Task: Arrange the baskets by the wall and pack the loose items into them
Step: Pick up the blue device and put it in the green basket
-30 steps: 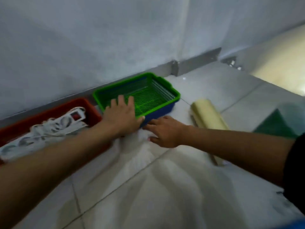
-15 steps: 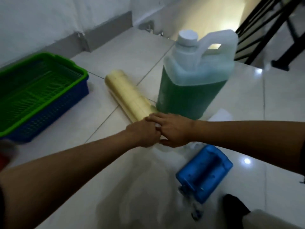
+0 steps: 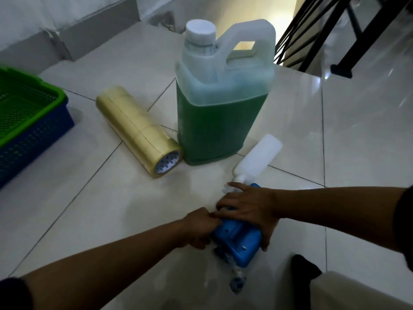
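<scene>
A blue plastic device (image 3: 238, 241) with a small dark fitting at its near end lies on the tiled floor. My right hand (image 3: 248, 210) lies over its top, fingers wrapped round its right side. My left hand (image 3: 197, 227) grips its left edge. A stack of yellowish tape rolls (image 3: 136, 130) lies on its side to the left of a tall jug of green liquid (image 3: 221, 101). A small white bottle (image 3: 257, 158) lies just beyond my right hand. At the left edge a green basket (image 3: 20, 108) sits nested in a blue basket (image 3: 33, 142).
A grey skirting and white wall (image 3: 67, 25) run along the far left. Black stair railings (image 3: 335, 36) stand at the top right. A dark object (image 3: 304, 271) and a pale surface (image 3: 357, 294) sit at the lower right.
Both hands have left the tape rolls and come back toward me onto the blue device. The view has swung further right, away from the baskets.
</scene>
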